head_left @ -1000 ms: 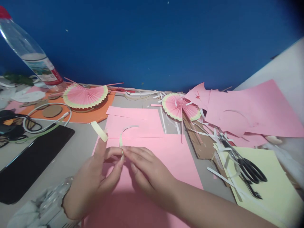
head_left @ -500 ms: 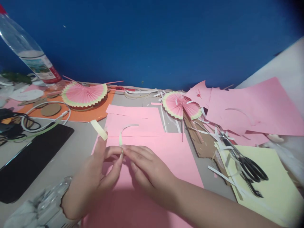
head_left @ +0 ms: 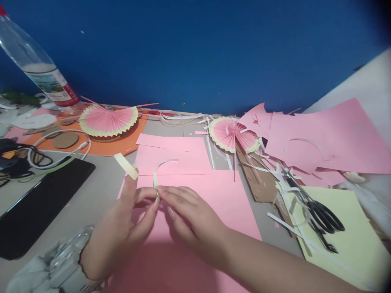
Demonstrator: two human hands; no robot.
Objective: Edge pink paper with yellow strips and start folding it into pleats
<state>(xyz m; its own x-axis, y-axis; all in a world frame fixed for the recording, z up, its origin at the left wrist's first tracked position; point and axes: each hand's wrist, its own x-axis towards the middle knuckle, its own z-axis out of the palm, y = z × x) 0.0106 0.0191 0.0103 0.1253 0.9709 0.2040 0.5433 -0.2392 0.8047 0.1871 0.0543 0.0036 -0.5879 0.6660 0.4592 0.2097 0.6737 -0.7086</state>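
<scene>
The left hand (head_left: pixel 114 228) pinches the lower end of a pale strip (head_left: pixel 155 176) between its thumb and a bent finger, while its index finger points up with a short pale tab (head_left: pixel 125 165) at the tip (apparently stuck there). The right hand (head_left: pixel 200 219) brings its fingertips to the same spot, touching the strip's end; its thumb sits lower, and whether it grips the strip too I cannot tell. The strip rises from the meeting fingers and curls over to the right at its free end.

Both hands are over a large pink sheet (head_left: pixel 222 203), with a smaller pink piece (head_left: pixel 195 160) just beyond it on the grey tabletop (head_left: pixel 99 179). Left of the hands lies a black phone (head_left: pixel 50 205); behind it are a white cable (head_left: pixel 88 150) and an orange sheet (head_left: pixel 130 140) bearing a pleated pink fan (head_left: pixel 110 122) with a pale zigzag edge. A bottle (head_left: pixel 50 83) (partly filled, tilted in view) is near that fan.

To the right, a second fan (head_left: pixel 222 133) overlaps some cardboard (head_left: pixel 259 189). Black-handled scissors (head_left: pixel 325 215) lie partly on yellow paper (head_left: pixel 345 248), among loose white scraps (head_left: pixel 282 224).
</scene>
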